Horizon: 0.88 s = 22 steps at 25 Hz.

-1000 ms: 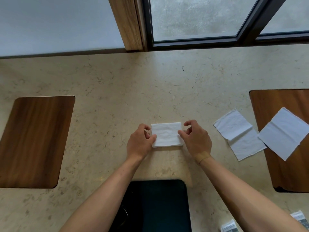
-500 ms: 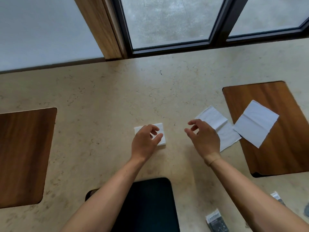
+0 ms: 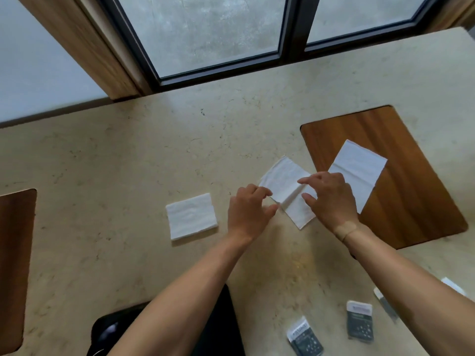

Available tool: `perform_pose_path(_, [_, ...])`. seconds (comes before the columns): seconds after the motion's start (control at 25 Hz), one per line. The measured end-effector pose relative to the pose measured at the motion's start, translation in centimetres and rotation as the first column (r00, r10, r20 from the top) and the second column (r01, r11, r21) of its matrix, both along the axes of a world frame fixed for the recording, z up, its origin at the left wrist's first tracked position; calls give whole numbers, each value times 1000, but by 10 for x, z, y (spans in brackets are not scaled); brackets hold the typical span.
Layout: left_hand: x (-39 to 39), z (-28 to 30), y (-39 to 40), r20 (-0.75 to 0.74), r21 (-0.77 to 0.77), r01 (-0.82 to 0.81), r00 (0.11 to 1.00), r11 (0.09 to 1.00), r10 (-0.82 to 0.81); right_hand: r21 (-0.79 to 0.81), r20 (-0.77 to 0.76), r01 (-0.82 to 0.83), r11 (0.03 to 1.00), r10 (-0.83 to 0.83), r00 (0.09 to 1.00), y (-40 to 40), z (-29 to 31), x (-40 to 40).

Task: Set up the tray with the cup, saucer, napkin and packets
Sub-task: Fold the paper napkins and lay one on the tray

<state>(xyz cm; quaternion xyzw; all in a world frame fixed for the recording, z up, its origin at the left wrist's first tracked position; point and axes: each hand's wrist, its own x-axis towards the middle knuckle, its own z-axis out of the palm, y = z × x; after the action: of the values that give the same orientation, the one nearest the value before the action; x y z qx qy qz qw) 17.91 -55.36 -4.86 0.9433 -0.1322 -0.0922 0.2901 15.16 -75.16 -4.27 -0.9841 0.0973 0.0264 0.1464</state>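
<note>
Head view, folded white napkin [image 3: 191,216], flat rectangle

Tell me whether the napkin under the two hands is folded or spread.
Spread, not yet folded up. The napkin lies open in two panels with a crease across its middle, and the left hand and right hand touch it at that crease.

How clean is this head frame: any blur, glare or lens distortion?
Head view: soft daylight from the dark-framed window, faint shadows only; wide-angle bending at the edges; the folded white paper napkin reads sharp; print on the dark packets is too blurred to read.
</note>
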Motion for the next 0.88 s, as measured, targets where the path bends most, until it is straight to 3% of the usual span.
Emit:
perform_pose_path(0.24, [-2, -13, -35, 108, 110, 12, 994, 994, -23, 9, 70, -53, 999, 52, 996, -17, -17, 10])
perform_pose_path(0.56, [5, -16, -42, 97, 143, -6, 995, 990, -8, 62, 134, -89, 994, 80, 988, -16, -29, 21])
perform_pose_path(0.76, [7, -10, -38, 84, 35, -42, 996, 998, 39, 86, 138, -96, 992, 83, 987, -13, -22, 22])
perform_pose_path(0.88, [8, -1, -30, 71, -51, -9, 997, 999, 12, 220, 120, -50, 974, 24, 992, -7, -13, 21])
